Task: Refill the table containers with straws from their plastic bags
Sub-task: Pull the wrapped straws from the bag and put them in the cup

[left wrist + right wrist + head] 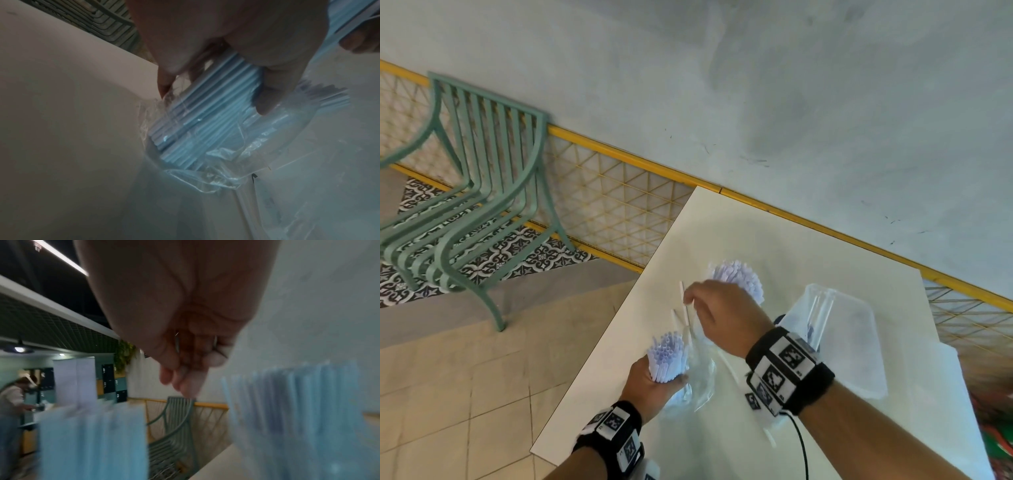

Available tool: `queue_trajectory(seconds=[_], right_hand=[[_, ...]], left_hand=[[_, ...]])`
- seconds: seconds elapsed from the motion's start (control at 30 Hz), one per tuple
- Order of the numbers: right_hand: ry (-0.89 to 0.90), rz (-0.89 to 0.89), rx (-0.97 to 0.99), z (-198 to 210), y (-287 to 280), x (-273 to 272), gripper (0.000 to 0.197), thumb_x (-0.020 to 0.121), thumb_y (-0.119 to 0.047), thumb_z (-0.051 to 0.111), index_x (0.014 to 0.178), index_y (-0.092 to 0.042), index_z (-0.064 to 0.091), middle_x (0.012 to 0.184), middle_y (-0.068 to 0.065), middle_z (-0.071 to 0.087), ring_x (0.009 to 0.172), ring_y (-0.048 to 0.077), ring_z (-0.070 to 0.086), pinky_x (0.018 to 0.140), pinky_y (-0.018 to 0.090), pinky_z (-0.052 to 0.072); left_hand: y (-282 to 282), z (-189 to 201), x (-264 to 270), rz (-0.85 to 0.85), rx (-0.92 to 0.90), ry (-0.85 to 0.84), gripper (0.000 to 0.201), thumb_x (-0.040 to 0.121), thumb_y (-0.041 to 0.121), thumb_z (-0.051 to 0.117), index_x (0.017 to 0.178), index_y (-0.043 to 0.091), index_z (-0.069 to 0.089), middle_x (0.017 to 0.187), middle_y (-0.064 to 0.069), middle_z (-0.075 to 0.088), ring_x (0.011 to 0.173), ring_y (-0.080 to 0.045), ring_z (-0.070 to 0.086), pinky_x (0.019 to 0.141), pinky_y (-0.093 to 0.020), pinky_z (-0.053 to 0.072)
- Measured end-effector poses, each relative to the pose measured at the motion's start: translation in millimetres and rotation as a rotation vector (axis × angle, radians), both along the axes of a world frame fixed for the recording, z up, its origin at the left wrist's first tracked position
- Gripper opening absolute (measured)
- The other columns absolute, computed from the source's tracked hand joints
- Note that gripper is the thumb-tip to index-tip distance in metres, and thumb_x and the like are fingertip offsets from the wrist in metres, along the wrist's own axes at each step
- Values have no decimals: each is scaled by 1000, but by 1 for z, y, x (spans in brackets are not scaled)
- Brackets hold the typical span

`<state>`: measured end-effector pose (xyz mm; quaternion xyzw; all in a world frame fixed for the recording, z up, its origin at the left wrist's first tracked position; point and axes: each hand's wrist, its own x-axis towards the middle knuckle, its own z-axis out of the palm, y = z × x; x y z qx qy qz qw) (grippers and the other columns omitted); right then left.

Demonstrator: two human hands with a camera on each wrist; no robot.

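On the white table my left hand grips an upright bundle of pale blue straws, its lower end still in a crumpled clear plastic bag. The left wrist view shows my fingers curled round that bundle and the bag. Just above it, my right hand pinches a single white straw, held nearly upright. Behind this hand stands a second fan of straws; what holds them is hidden. The right wrist view shows curled fingers between both blurred bundles.
A larger clear bag with a few straws lies on the table at the right. The table's left edge drops to a tiled floor. A green slatted chair and a yellow mesh railing stand beyond. A person works far off.
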<state>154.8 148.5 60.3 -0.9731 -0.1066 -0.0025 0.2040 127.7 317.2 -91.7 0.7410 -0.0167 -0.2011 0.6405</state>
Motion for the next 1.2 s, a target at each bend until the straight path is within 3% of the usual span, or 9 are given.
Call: queue_trajectory(seconds=[0.07,0.27,0.37,0.43,0.57,0.73,0.9,1.03,1.2], right_hand=[[171,38,37,-8,9,-11,27,99,-9,43,117,-18,62,102,3,66,73,9,56,81,34,52],[493,-12,-27,-62,15,-16,35,102,-23,36,131,-30,55,108,12,69,103,34,59,94,42,48],[637,20,33,-66,19,-17,33,103,-21,35,116,-9,63,110,17,67,104,37,60,90,41,47],[620,5,67,-70,20,-18,31,101,-20,41,105,-6,69,105,14,69,97,33,63,85,37,47],[501,-222,228,-82,18,-14,11,84,-35,69,89,-29,77,96,-9,75,86,4,66,87,26,53],[406,-391,468,-81,12,-9,23,83,-19,74,104,-22,63,85,-1,73,72,11,65,62,13,48],[299,-454,515,-82,13,-1,32,90,-20,65,121,-28,57,95,-1,72,83,13,67,64,4,46],[257,-371,432,-86,23,-6,43,93,-13,59,134,-25,49,94,2,70,86,20,68,87,34,56],[318,-341,107,-112,23,-6,36,96,-7,46,127,-26,51,100,10,65,92,29,63,85,37,55]], left_hand=[[3,1,-2,-9,2,-1,26,75,4,81,96,17,73,84,12,76,79,-3,71,69,-12,51],[16,6,-10,-34,-34,-18,26,66,12,82,90,20,72,85,13,76,78,-3,70,66,-8,50],[21,4,-14,-42,-59,-17,31,62,20,77,93,19,72,89,8,76,84,-8,72,71,-12,52],[22,2,-15,-62,-58,-27,32,63,20,77,95,19,72,91,9,76,86,-8,71,74,-13,52],[25,2,-16,-70,-42,-27,35,64,21,77,98,17,71,92,8,76,88,-9,72,74,-14,53],[32,0,-12,-22,-14,-13,32,64,20,80,96,16,73,90,9,77,85,-8,73,71,-12,53],[47,0,-5,12,25,-7,26,76,1,80,94,17,72,88,13,76,82,-5,71,67,-11,52],[63,0,3,69,37,-11,20,77,2,79,91,14,70,83,8,75,73,-5,70,64,-14,53],[72,1,10,121,36,2,22,72,12,82,89,18,69,85,3,74,75,-9,70,69,-23,54]])
